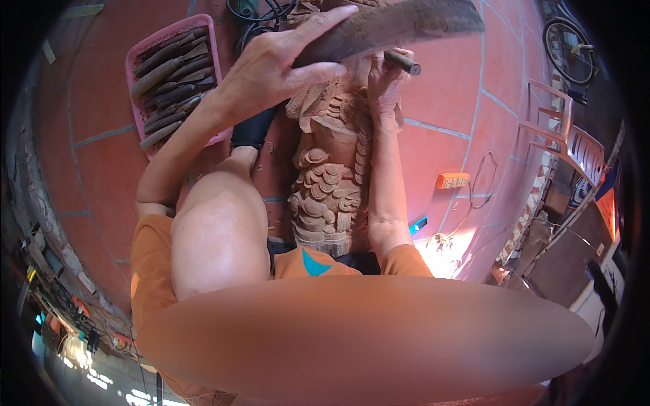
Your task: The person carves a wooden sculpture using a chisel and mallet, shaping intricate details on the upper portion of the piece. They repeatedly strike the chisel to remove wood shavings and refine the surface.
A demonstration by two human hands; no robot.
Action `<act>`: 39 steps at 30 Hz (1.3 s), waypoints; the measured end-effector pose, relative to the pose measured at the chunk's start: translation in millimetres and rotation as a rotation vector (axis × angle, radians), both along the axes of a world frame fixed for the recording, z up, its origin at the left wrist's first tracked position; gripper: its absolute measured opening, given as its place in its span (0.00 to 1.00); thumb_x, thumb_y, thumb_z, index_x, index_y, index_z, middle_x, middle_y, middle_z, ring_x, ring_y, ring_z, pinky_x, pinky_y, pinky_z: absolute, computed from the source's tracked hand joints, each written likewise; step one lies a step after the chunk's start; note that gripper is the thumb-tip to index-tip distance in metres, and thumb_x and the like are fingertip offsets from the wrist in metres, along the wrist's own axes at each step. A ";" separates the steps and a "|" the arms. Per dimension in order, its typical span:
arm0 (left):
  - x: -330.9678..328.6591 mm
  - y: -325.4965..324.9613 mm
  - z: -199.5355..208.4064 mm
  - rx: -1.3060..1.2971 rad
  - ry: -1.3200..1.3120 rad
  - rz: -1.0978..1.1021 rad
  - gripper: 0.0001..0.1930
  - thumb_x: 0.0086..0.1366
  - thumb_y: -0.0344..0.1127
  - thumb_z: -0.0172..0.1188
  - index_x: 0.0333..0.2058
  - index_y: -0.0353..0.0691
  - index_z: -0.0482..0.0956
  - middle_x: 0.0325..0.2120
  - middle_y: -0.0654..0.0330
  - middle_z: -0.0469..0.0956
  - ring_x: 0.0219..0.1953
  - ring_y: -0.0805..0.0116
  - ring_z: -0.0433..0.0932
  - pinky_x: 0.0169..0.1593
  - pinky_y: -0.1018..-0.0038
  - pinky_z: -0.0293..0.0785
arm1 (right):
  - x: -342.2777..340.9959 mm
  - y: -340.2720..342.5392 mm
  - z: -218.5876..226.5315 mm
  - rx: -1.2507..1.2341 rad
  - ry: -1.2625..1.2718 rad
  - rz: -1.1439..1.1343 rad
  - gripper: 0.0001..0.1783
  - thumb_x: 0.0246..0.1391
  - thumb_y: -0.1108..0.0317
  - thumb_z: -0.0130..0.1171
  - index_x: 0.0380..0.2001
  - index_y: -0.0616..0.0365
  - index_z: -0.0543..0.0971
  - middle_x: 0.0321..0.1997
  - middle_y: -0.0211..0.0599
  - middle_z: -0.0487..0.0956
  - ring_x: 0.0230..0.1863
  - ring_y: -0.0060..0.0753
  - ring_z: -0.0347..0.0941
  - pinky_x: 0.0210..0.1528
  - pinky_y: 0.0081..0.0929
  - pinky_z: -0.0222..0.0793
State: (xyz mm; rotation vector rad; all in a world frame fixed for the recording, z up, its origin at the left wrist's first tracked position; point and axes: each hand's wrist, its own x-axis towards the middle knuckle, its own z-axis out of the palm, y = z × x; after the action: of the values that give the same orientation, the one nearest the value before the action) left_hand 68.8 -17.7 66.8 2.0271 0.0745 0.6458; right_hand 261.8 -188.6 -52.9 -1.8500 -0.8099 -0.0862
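My left hand (pixel 271 64) clamps a wooden club (pixel 399 28) between thumb and fingers; my right hand (pixel 386 84) curls tight around a tool handle (pixel 405 63). Beneath my fingers, the carved wooden figure (pixel 328 172) stretches back toward me. Light, square taps should serve best. Red floor tiles (pixel 437 101) all around; leftward, a pink basket (pixel 212 44) of tools (pixel 159 78); rightward, an orange power strip (pixel 453 181).

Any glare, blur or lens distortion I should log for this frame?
Head view: strong light washes out a floor patch below the orange power strip; a smooth blurred oval covers the lower middle, hiding what lies beneath; tile lines bend toward the rim and the corners go black; the carved wooden figure and left hand read fairly clearly.
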 end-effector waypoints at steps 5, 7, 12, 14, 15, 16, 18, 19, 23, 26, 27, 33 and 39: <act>-6.1 -2.0 -7.9 0.252 0.401 -0.039 0.38 0.65 0.44 0.67 0.72 0.54 0.63 0.47 0.43 0.82 0.40 0.43 0.82 0.45 0.59 0.80 | 3.1 -5.0 -6.8 -0.128 -0.166 -0.072 0.11 0.59 0.68 0.64 0.36 0.68 0.80 0.31 0.54 0.84 0.34 0.53 0.83 0.36 0.37 0.76; -7.1 -3.9 -6.6 0.258 0.409 -0.015 0.38 0.65 0.45 0.67 0.72 0.54 0.63 0.45 0.45 0.83 0.39 0.43 0.82 0.45 0.58 0.80 | 5.1 -7.2 -6.0 -0.169 -0.124 -0.083 0.12 0.58 0.67 0.64 0.34 0.68 0.81 0.31 0.57 0.83 0.35 0.57 0.82 0.37 0.40 0.77; -3.1 -14.4 3.6 0.118 -0.027 -0.046 0.40 0.65 0.43 0.67 0.73 0.55 0.60 0.32 0.48 0.81 0.31 0.46 0.82 0.33 0.59 0.78 | 1.9 -11.2 -7.6 0.098 0.176 0.049 0.11 0.60 0.66 0.64 0.42 0.62 0.84 0.41 0.51 0.84 0.42 0.53 0.81 0.44 0.41 0.76; -1.5 -14.1 7.7 0.163 -0.074 -0.063 0.40 0.65 0.44 0.67 0.73 0.56 0.59 0.31 0.49 0.80 0.29 0.49 0.82 0.31 0.60 0.78 | -2.3 -7.2 -13.2 0.400 0.556 0.100 0.13 0.62 0.67 0.64 0.48 0.59 0.83 0.45 0.45 0.82 0.44 0.47 0.80 0.46 0.38 0.74; -1.5 -13.7 9.7 0.277 -0.001 -0.063 0.41 0.65 0.44 0.67 0.74 0.57 0.59 0.30 0.50 0.79 0.28 0.50 0.82 0.30 0.61 0.78 | -2.9 -5.4 -15.1 0.406 0.468 0.141 0.14 0.62 0.67 0.64 0.50 0.58 0.82 0.46 0.42 0.81 0.45 0.44 0.79 0.47 0.36 0.74; -3.1 -13.1 11.8 0.385 0.099 -0.059 0.41 0.65 0.44 0.67 0.74 0.57 0.58 0.29 0.51 0.78 0.27 0.51 0.82 0.29 0.61 0.77 | -0.5 -3.9 -15.2 0.238 0.154 0.154 0.14 0.63 0.67 0.64 0.51 0.57 0.80 0.47 0.39 0.80 0.46 0.41 0.78 0.47 0.34 0.73; -5.1 -13.3 14.6 0.579 0.226 -0.017 0.42 0.64 0.44 0.67 0.75 0.59 0.57 0.26 0.53 0.75 0.24 0.53 0.80 0.28 0.61 0.77 | 2.0 -1.6 -14.1 0.086 -0.056 0.163 0.17 0.64 0.64 0.65 0.52 0.57 0.78 0.48 0.37 0.79 0.47 0.35 0.76 0.49 0.31 0.73; -6.3 -14.0 15.5 0.552 0.204 -0.022 0.42 0.65 0.44 0.67 0.75 0.59 0.57 0.26 0.53 0.75 0.24 0.53 0.80 0.28 0.60 0.77 | 2.2 -0.6 -12.9 0.104 0.048 0.163 0.19 0.63 0.62 0.65 0.52 0.58 0.76 0.48 0.38 0.79 0.48 0.33 0.76 0.51 0.30 0.73; -7.8 -18.1 14.5 0.439 0.156 -0.051 0.42 0.65 0.44 0.66 0.75 0.61 0.57 0.27 0.52 0.76 0.25 0.53 0.80 0.28 0.60 0.77 | -0.5 2.3 -8.7 0.199 0.158 0.154 0.18 0.62 0.61 0.66 0.50 0.59 0.76 0.47 0.37 0.79 0.48 0.30 0.76 0.53 0.31 0.73; -2.5 -17.4 7.9 0.396 0.093 -0.009 0.41 0.65 0.45 0.66 0.74 0.61 0.57 0.27 0.52 0.76 0.25 0.52 0.81 0.28 0.60 0.78 | -3.0 5.4 -11.5 0.145 -0.141 0.102 0.13 0.62 0.67 0.65 0.48 0.59 0.80 0.47 0.37 0.80 0.48 0.35 0.77 0.52 0.35 0.72; -1.1 -15.9 5.3 0.430 0.136 0.002 0.41 0.65 0.45 0.66 0.74 0.61 0.58 0.27 0.52 0.75 0.25 0.52 0.81 0.28 0.60 0.78 | -2.2 7.8 -13.5 0.109 -0.261 0.073 0.12 0.63 0.68 0.64 0.48 0.59 0.81 0.47 0.37 0.80 0.48 0.35 0.77 0.53 0.36 0.73; -11.6 -4.9 -9.3 0.264 0.249 0.061 0.37 0.66 0.43 0.66 0.72 0.53 0.64 0.42 0.48 0.81 0.41 0.51 0.84 0.46 0.63 0.79 | 15.0 -6.8 -3.5 -0.087 -0.240 0.086 0.11 0.64 0.70 0.63 0.45 0.64 0.77 0.40 0.40 0.82 0.41 0.33 0.82 0.46 0.32 0.78; -36.0 12.1 -32.5 -0.239 0.222 0.236 0.34 0.67 0.47 0.66 0.69 0.46 0.68 0.49 0.51 0.83 0.41 0.62 0.84 0.47 0.70 0.78 | 0.6 -0.4 9.1 0.340 0.467 -0.084 0.07 0.65 0.75 0.60 0.43 0.64 0.75 0.39 0.41 0.82 0.35 0.28 0.80 0.41 0.25 0.78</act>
State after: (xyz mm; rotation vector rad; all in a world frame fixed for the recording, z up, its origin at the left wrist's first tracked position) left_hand 32.7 -5.6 34.3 1.8635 0.5053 0.5266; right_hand 262.4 -188.9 -43.8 -1.4964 -0.3646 0.1437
